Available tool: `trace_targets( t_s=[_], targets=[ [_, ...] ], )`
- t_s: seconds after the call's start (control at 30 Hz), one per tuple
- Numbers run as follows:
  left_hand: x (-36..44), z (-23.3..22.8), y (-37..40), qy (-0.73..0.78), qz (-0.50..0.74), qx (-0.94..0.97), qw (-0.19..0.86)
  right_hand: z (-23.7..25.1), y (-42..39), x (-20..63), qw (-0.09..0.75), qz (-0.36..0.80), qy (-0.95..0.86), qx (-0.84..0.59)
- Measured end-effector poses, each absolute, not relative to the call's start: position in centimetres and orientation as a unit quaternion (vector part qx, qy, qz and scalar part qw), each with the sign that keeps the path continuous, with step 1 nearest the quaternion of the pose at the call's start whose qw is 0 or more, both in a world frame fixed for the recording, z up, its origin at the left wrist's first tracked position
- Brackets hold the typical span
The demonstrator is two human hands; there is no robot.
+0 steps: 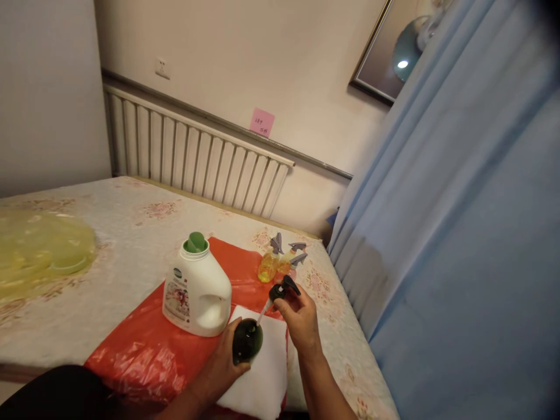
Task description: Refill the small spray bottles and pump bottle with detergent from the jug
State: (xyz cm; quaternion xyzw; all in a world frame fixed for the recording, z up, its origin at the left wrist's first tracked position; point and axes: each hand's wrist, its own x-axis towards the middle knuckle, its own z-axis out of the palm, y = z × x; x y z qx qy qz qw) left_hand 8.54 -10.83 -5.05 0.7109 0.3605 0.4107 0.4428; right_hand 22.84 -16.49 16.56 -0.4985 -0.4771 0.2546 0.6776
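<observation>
Left hand (225,359) wrapped around a dark green bottle (247,341), fingers curled shut on its body, thumb across the near side. Bottle tilted, open neck up and toward the right hand. Right hand (301,318) just above and to the right of it, fingers pinched together on a black pump head (283,289), nozzle pointing away from the palm. Pale dip tube (263,312) slanting down from the pump head into the bottle mouth, so pump lifted off the neck but tube tip at the opening.

Under both hands, a folded white towel (266,373), lying on a red plastic sheet (144,350). Just left of the left fingers, a white detergent jug (196,291) with a green cap, upright on the red sheet, close to the bottle but apart from it. Beyond the right fingertips, near, a cluster of small yellow spray bottles (280,262) with grey trigger heads. Well off to the left, yellow translucent plastic (44,248) on the floral bedcover (118,233). Behind, a white radiator (192,157); to the right, a blue curtain (459,233).
</observation>
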Motion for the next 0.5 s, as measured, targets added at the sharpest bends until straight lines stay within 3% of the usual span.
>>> trace_targets(
  t_s=[0.23,0.5],
  targets=[
    [8.6,-4.8,-10.9,0.367,0.415,0.712,0.432,14.3,-15.8,22.4,0.658,0.267,-0.478,-0.516],
    [8.3,-3.5,-11.2,0.366,0.405,0.715,0.437,10.5,-16.4,22.3,0.569,0.225,-0.537,-0.580]
  ],
)
